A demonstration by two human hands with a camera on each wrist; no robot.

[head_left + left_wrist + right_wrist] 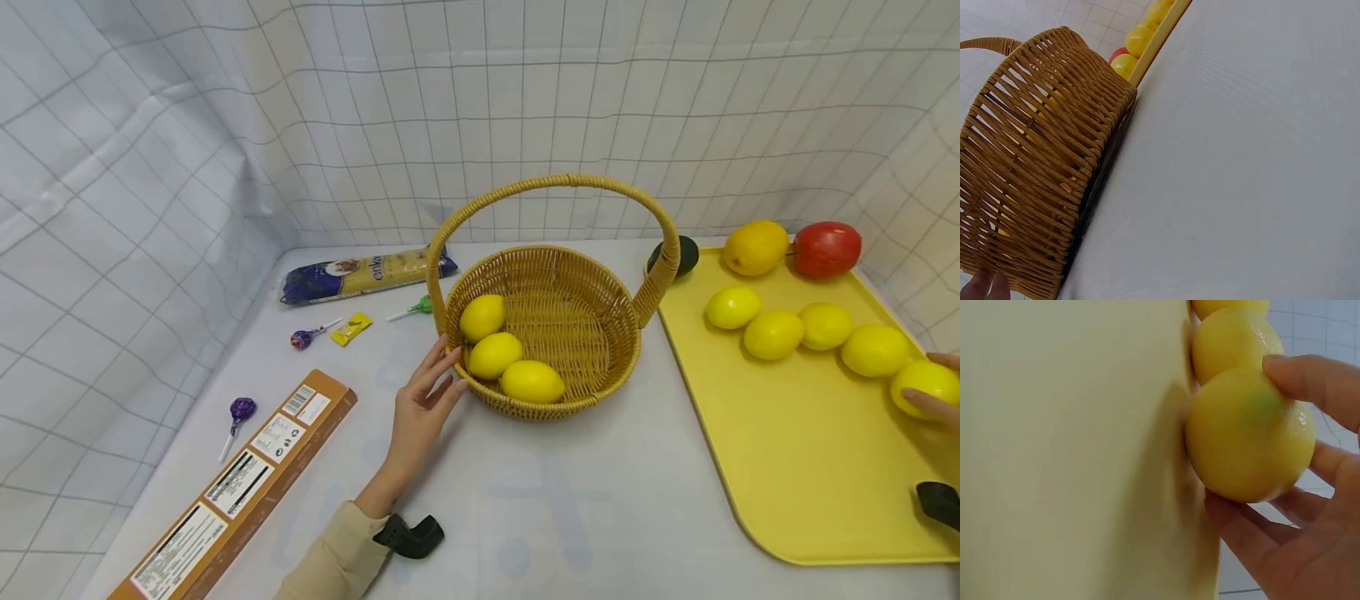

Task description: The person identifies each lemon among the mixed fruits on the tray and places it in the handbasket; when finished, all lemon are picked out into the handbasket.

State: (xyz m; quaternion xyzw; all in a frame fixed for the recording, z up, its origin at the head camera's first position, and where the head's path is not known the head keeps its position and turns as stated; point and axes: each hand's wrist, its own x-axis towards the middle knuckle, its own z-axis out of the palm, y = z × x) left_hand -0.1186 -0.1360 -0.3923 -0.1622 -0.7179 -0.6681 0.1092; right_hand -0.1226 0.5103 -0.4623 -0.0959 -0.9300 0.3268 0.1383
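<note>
A round wicker basket [540, 410] with a tall arched handle [567, 181] stands mid-table. Three lemons [533, 382] lie along its left inner side. My left hand [422, 414] touches the basket's left rim with its fingertips; in the left wrist view, two fingers [999, 289] rest against the outer weave [1041, 162]. At the far right, my right hand [1316, 531] holds a lemon [1250, 437] between thumb and fingers, low over the yellow tray [787, 467]. Several more lemons [826, 326] form a row on that tray, leading up to the held one.
Behind the row lie an orange-yellow fruit [756, 247] and a red fruit [827, 250]. A dark green fruit [681, 257] sits behind the basket handle. To the left are a long packet [367, 273], lollipops [242, 409], a yellow wrapped sweet [351, 328] and a long brown box [247, 483].
</note>
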